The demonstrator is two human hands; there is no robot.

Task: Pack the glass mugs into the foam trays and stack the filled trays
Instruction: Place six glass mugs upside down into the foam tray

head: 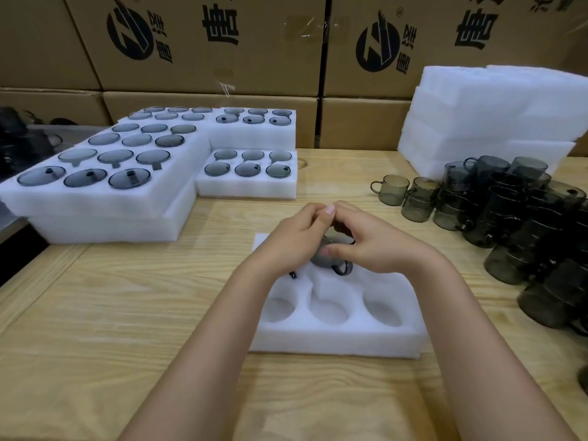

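Note:
A white foam tray [337,337] lies on the wooden table in front of me; its three near pockets are empty. Over its far row, my left hand [292,240] and my right hand [372,243] meet around a smoky grey glass mug [327,257], its handle [345,268] pointing toward me. A second dark handle [292,275] shows at the far-left pocket under my left wrist. Loose grey mugs [509,214] stand stacked in a crowd at the right. Filled trays [95,173] sit stacked at the left and back [251,183].
A pile of empty white foam trays [490,119] stands at the back right behind the mugs. Printed cardboard boxes [206,52] form a wall behind the table. The table's left edge [31,281] drops to a dark gap.

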